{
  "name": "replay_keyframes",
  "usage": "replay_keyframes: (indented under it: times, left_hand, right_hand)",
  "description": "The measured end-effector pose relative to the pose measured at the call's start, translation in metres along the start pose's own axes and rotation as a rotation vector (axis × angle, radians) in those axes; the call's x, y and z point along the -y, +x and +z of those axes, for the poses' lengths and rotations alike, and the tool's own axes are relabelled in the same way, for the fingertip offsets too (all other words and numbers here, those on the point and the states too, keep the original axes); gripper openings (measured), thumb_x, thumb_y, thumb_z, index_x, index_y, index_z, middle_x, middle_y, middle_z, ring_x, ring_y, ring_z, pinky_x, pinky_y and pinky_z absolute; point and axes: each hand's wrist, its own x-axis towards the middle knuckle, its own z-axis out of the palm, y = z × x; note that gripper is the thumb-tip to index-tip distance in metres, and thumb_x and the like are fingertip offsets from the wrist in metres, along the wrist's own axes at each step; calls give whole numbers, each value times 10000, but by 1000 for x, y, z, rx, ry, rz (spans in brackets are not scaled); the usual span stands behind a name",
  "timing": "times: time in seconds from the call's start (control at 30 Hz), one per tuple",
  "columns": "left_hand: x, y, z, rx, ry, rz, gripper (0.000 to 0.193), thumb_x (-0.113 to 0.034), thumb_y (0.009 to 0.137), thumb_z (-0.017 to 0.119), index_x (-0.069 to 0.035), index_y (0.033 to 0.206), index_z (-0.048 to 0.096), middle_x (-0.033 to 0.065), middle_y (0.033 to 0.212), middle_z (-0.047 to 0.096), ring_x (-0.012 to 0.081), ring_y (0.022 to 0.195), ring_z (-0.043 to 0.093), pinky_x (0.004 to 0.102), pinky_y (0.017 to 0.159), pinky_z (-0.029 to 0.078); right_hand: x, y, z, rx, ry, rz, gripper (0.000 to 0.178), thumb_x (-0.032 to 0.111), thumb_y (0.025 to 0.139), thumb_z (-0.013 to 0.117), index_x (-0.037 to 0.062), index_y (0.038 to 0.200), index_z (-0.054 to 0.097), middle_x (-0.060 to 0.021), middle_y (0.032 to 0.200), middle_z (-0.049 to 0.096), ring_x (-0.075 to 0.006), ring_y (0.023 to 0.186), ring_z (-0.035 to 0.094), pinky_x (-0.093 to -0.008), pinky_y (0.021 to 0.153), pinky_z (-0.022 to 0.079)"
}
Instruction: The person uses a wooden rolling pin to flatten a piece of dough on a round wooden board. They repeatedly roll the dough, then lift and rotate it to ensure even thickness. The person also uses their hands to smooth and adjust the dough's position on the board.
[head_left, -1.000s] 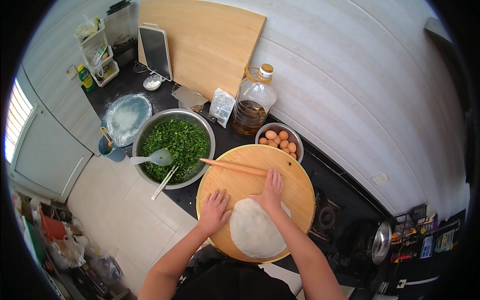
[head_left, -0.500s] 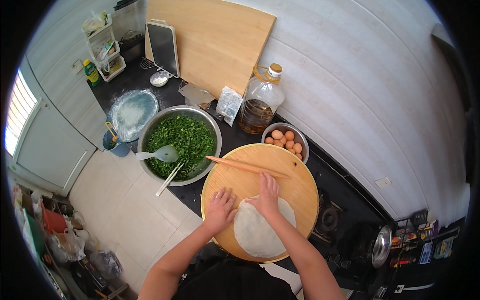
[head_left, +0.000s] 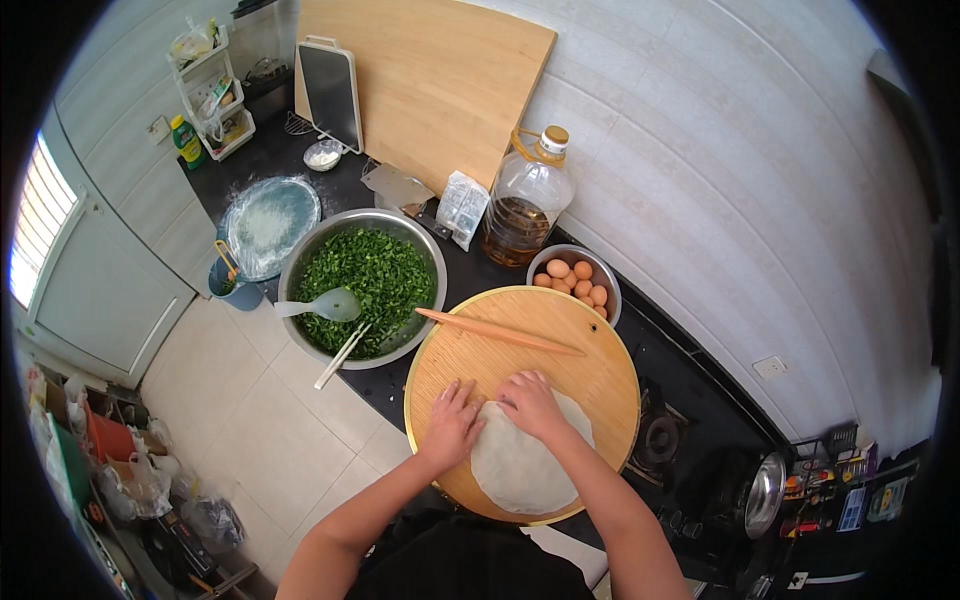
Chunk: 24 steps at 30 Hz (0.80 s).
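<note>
A pale round dough sheet (head_left: 520,465) lies flat on the near part of a round wooden board (head_left: 590,375). My left hand (head_left: 453,425) rests at its upper left edge, fingers stretched out over the wood and thumb beside the dough. Bent fingers of my right hand (head_left: 532,405) close on the far edge of the sheet; the fingertips are partly hidden. Beyond both hands, a tapered wooden rolling pin (head_left: 500,331) lies across the board, touched by neither.
Left of the board stands a steel bowl (head_left: 440,275) of chopped greens (head_left: 385,275), with a spoon (head_left: 325,305) and chopsticks (head_left: 342,356) in it. Behind are a bowl of eggs (head_left: 583,270) and a large oil jug (head_left: 525,205). A gas burner (head_left: 660,437) sits at right.
My right hand has drawn back from beside the rolling pin to the dough's far edge, its fingers now bent. My left hand has shifted slightly right, toward the dough.
</note>
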Motion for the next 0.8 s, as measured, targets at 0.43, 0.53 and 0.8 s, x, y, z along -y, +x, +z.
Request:
replay_keyframes:
  times: [0.43, 0.53, 0.8]
  left_hand:
    - [-4, -4, 3, 59, 250, 215, 421, -268, 875, 634, -49, 1234, 608, 205, 1375, 478, 426, 1287, 413, 523, 1089, 306]
    - [-3, -5, 1, 69, 271, 215, 433, -285, 883, 624, -47, 1244, 599, 207, 1381, 471, 419, 1293, 408, 519, 1097, 295]
    - [-2, -14, -4, 81, 249, 176, 470, -293, 871, 628, -39, 1264, 582, 207, 1396, 453, 414, 1316, 376, 519, 1102, 278]
  right_hand:
    - [-13, -6, 11, -166, 70, 276, 231, 254, 691, 812, 113, 809, 672, -41, 862, 646, -280, 890, 568, -422, 833, 425]
    - [-12, -4, 16, -155, 28, 311, 262, 275, 666, 829, 115, 790, 664, -32, 850, 639, -271, 877, 566, -421, 817, 422]
    - [-8, -3, 16, -90, 36, 296, 306, 301, 636, 840, 125, 806, 657, -18, 857, 629, -258, 912, 551, -420, 853, 397]
